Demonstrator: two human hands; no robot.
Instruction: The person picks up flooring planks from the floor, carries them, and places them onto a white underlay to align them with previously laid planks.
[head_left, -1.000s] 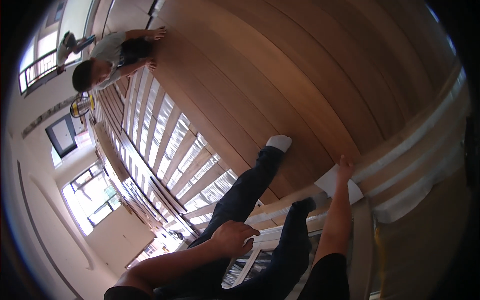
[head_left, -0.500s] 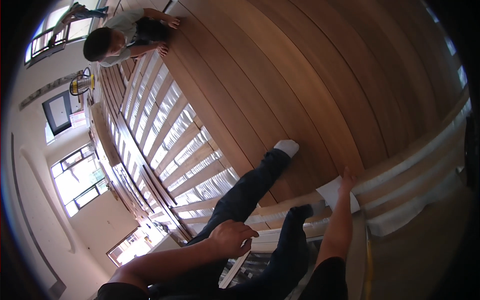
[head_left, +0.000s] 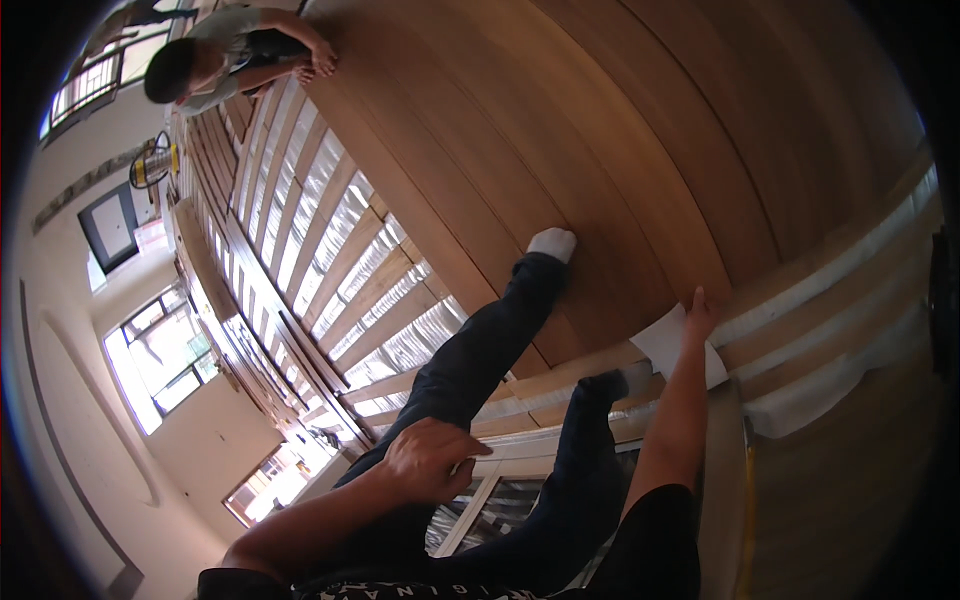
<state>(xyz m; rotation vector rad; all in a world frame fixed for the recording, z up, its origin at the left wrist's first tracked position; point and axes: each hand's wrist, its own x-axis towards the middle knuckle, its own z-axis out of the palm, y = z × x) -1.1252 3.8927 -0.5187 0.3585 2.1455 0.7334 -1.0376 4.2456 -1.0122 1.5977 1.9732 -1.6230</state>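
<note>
One head-worn fisheye view, looking down from just off the near edge of the plank floor [head_left: 560, 150] and across it. Left hand [head_left: 430, 460] nearer the lens than the plank floor; window [head_left: 165, 345] far off, left of it. Strong tilt: room lies sideways.

I see the right hand [head_left: 700, 318] by white paper [head_left: 660, 342]; the left hand [head_left: 432, 460] is curled. Brown boards [head_left: 520, 150] lie ahead.

On my left, a person [head_left: 238, 48] in a pale shirt [head_left: 228, 24] crouches. I see a bright window [head_left: 162, 350] in the pale wall [head_left: 210, 430].
</note>
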